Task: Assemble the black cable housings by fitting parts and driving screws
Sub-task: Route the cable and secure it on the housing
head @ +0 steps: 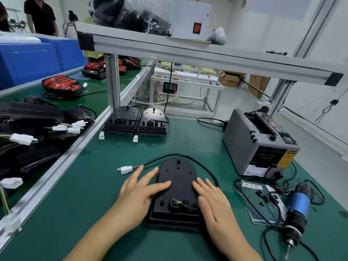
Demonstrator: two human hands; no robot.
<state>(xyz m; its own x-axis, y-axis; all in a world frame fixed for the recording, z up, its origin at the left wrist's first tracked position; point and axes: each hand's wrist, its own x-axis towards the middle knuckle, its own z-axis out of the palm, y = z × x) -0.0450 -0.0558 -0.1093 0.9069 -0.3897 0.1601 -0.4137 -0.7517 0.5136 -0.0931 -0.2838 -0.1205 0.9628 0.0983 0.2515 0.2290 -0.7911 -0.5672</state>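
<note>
Black plastic under both palms. Left hand (140, 193): flat, fingers straight and slightly spread, resting across the left edge of the housing (178, 178). Right hand (212, 202): likewise flat, fingers straight and close together, pressed on the right edge.

Housing: lay back-up on the green mat (90, 185) directly between the two hands, rounded end pointing away from the person. Its cable (204, 165) looped round the far end and ended in a white connector (125, 169) just beyond the left fingertips.

Electric screwdriver (297, 210), blue-bodied: lay to the right, apart from the right hand. Small black screws (261, 196) sat on a card (250, 187) beside it. Grey tape dispenser (259, 146): stood further back on the right. Two further housings (122, 119): stood side by side at the mat's far edge.
</note>
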